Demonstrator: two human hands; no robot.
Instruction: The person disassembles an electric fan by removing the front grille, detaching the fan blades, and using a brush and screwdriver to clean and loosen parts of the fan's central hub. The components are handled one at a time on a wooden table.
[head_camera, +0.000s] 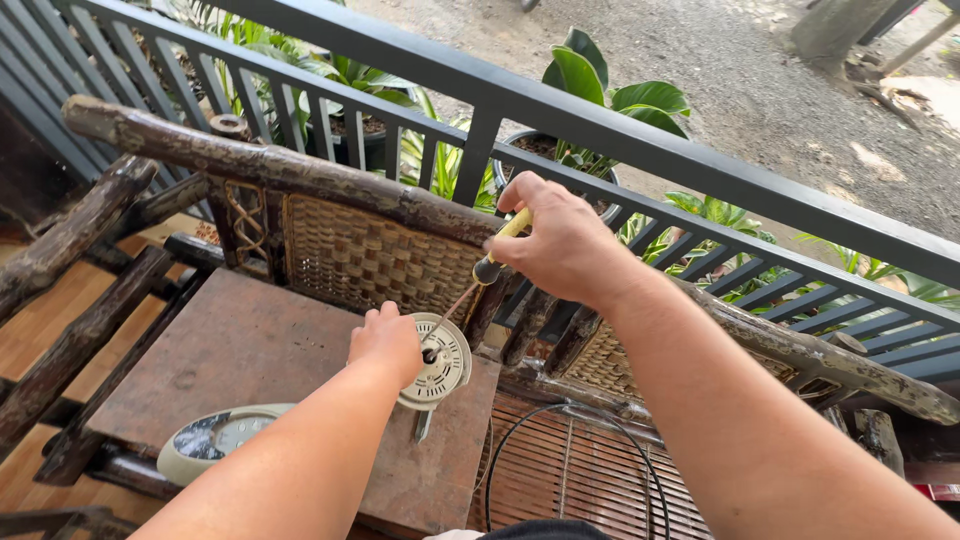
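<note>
Nearest, at 7 o'clock, a pale oval scale (215, 440) lies on the worn wooden seat (250, 350). Left hand (385, 343) pins a round white slotted motor cover (440, 365) flat there. Right hand (565, 245), up at 1 o'clock, grips a yellow-handled screwdriver (490, 262), shaft slanting down-left into the hub. Beyond, a woven rattan backrest (370, 255) and dark metal railing (600, 130).

The left hand (385, 343) covers the round white part's (442, 365) nine o'clock side. The screwdriver's (487, 268) handle hides inside the right hand (560, 245). At six o'clock, the wire ring (560, 470) runs off-frame.
</note>
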